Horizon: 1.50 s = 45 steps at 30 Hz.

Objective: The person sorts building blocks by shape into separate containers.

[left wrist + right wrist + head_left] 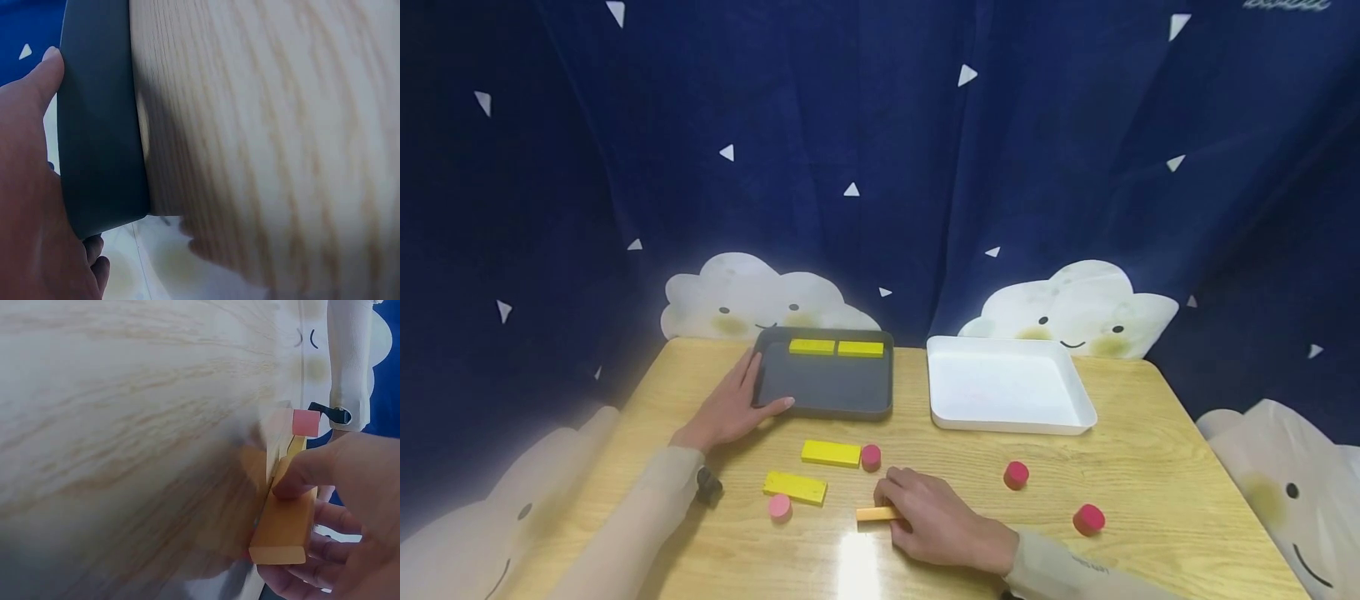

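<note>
Orange block (pixel 876 514) between thumb and fingers of the right hand (pixel 936 518)

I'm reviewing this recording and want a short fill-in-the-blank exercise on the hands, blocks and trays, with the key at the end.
1. The right hand grips a rectangular block whose color is ____.
2. The left hand touches the dark gray tray; the other tray is ____.
3. Inside the dark gray tray lie ____ yellow blocks.
4. The head view shows ____ red or pink cylinders.

Missing words: orange; white; two; four.
</note>
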Available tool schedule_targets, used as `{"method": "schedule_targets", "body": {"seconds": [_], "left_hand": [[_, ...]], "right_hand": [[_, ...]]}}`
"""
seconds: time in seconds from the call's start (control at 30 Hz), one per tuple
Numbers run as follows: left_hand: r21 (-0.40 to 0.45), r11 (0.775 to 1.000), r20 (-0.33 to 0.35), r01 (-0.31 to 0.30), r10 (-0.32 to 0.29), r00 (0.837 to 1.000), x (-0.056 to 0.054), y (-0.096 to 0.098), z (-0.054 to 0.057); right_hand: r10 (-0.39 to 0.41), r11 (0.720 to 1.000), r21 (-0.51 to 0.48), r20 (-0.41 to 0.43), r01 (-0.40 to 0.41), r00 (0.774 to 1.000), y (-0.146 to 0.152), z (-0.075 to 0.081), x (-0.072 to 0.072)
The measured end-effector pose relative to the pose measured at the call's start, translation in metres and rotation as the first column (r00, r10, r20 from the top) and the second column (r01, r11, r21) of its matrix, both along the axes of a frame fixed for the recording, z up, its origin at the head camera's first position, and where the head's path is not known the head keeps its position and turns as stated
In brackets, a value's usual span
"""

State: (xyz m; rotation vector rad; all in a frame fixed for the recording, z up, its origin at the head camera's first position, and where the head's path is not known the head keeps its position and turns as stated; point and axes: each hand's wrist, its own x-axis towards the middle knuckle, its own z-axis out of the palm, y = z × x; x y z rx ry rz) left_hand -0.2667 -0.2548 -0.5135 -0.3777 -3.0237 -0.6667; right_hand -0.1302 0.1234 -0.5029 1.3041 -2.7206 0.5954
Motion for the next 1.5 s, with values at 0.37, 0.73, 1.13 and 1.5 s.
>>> {"method": "schedule_targets", "body": {"seconds": [0.37,0.73,1.13,1.5], "left_hand": [[0.010,1.000,0.001,-0.002,0.002,1.000,0.001,-0.002,-0.002],[0.008,1.000,0.010,-0.003,0.003,1.000,0.004,-0.001,-0.001],[0.013,1.000,0.000,0.002,-0.002,1.000,0.003,0.000,0.002],[0.006,1.000,-0.008,0.001,-0.001,1.000,0.000,-0.001,0.000]], "right_hand": [[-0.018,1.000,0.011,0.012,0.018,1.000,0.003,0.007,0.001],[-0.027,1.000,0.007,-0.036,0.028,0.999,0.005,0.029,0.001],[-0.009,1.000,-0.008,-0.201,0.008,0.979,0.001,0.052,-0.012],[-0.022,0.999,-0.041,-0.251,0.013,0.968,-0.003,0.077,-0.034]]}}
